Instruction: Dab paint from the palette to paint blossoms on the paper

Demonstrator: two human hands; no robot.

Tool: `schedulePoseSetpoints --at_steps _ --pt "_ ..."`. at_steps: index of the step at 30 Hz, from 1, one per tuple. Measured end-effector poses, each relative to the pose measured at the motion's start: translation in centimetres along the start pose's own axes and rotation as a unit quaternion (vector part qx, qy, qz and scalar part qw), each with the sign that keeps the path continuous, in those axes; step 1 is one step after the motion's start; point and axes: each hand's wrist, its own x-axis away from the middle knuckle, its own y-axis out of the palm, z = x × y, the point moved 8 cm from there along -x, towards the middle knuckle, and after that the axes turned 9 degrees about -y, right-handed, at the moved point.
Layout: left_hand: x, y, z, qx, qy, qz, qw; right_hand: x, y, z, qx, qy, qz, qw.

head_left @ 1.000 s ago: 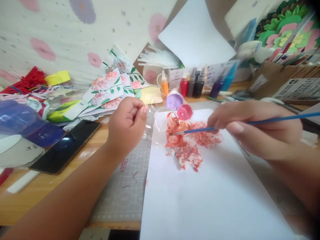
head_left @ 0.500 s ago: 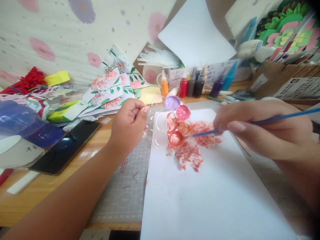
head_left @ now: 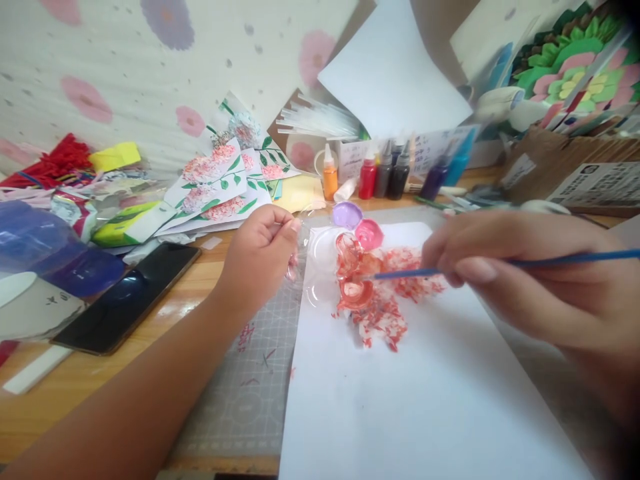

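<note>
My left hand is closed, pinching the rim of a clear plastic paint palette held over the paper. Purple, pink and orange-red paints fill several of its round wells. My right hand is closed around a thin blue paintbrush, whose tip is at the orange-red wells. Below the palette lies a white sheet of paper with red and orange dabbed petals painted on its upper part; the palette hides some of them.
Under the sheet is a grey cutting mat. A phone lies at the left. Small paint bottles stand behind the palette, with painted flower cards to their left. A cardboard box sits at the back right.
The brush tip has moved left, from beside the palette onto its orange-red wells, with my right hand shifting slightly. The palette stays in my left hand.
</note>
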Motion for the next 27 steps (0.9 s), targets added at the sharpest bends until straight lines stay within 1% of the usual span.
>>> schedulePoseSetpoints --at_steps 3,4,7,8,9,12,13,14,17,19,22,25,27 --pt "-0.1 0.1 -0.2 -0.003 -0.015 -0.002 1.0 -0.2 1.6 -0.5 -0.032 -0.03 -0.079 0.996" --pt "-0.1 0.1 -0.3 -0.001 -0.015 0.0 1.0 -0.3 1.4 -0.3 -0.039 -0.03 -0.069 0.996" --pt "-0.2 0.0 -0.4 0.009 -0.012 0.006 1.0 -0.5 -0.2 0.9 -0.049 -0.002 0.025 0.998" --pt "-0.3 -0.1 -0.5 0.01 -0.012 0.007 1.0 -0.5 -0.5 1.2 -0.047 0.008 0.041 0.998" --pt "-0.3 -0.1 -0.5 0.011 -0.014 0.005 1.0 -0.6 -0.5 1.3 -0.047 0.008 0.035 0.998" --pt "-0.3 0.0 -0.7 0.019 -0.023 0.003 1.0 -0.7 0.5 0.8 -0.076 -0.018 -0.027 0.997" --pt "-0.3 0.0 -0.7 0.023 -0.027 0.004 0.999 -0.7 0.7 0.6 -0.089 -0.022 -0.035 0.995" --pt "-0.3 0.0 -0.7 0.027 -0.032 0.006 0.999 -0.6 0.6 0.6 -0.097 -0.016 -0.027 0.995" --pt "-0.4 0.0 -0.8 0.035 -0.04 0.01 0.999 -0.1 -0.2 1.3 -0.083 0.047 0.031 0.995" --pt "-0.3 0.2 -0.7 0.039 -0.042 0.006 0.998 0.2 -0.1 1.6 -0.083 0.076 0.035 0.993" --pt "-0.2 0.5 -0.7 0.039 -0.046 -0.005 0.998 0.1 0.3 1.7 -0.111 0.05 0.011 0.993" --pt "0.1 0.7 -0.7 0.036 -0.047 -0.016 0.998 0.1 -0.2 1.9 -0.122 0.019 0.035 0.992" --pt "0.1 0.8 -0.7 0.037 -0.042 -0.023 0.998 0.3 -0.3 2.3 -0.145 0.028 0.043 0.988"
